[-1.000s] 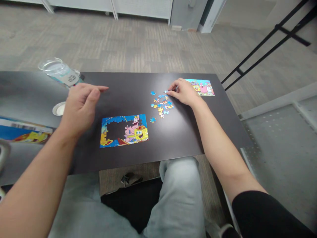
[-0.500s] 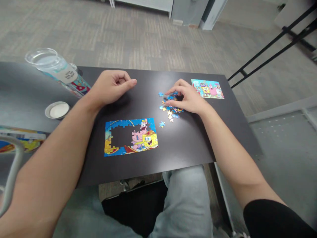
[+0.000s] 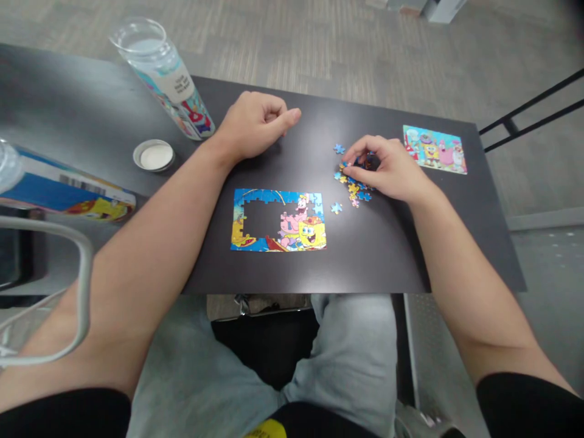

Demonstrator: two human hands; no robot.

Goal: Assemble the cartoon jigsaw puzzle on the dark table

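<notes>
A partly assembled jigsaw puzzle [image 3: 312, 234] with cartoon figures lies on the dark table; its frame and right part are joined around a gap showing the tabletop. Right of it is a small pile of loose puzzle pieces [image 3: 353, 190], mostly blue, yellow and pink. Over that pile, my right hand [image 3: 383, 167] has its thumb and index finger pinched at a puzzle piece [image 3: 343, 166]; the palm hides part of the pile. Behind the puzzle, my left hand [image 3: 258, 125] rests on the table with curled fingers and thumb laid along them, apparently holding nothing.
A clear tube [image 3: 176, 91] with a printed wrap stands behind my left forearm, its round lid [image 3: 155, 156] nearby. At far left lies another printed tube [image 3: 73, 185], beside a pale curved bar [image 3: 84, 286]. A cartoon picture card [image 3: 438, 152] is at the table's right end.
My view has tilted down and shifted left, so everything on the table sits further right. My right thumb and index finger have closed together at the pile. My left hand stays curled in place.
</notes>
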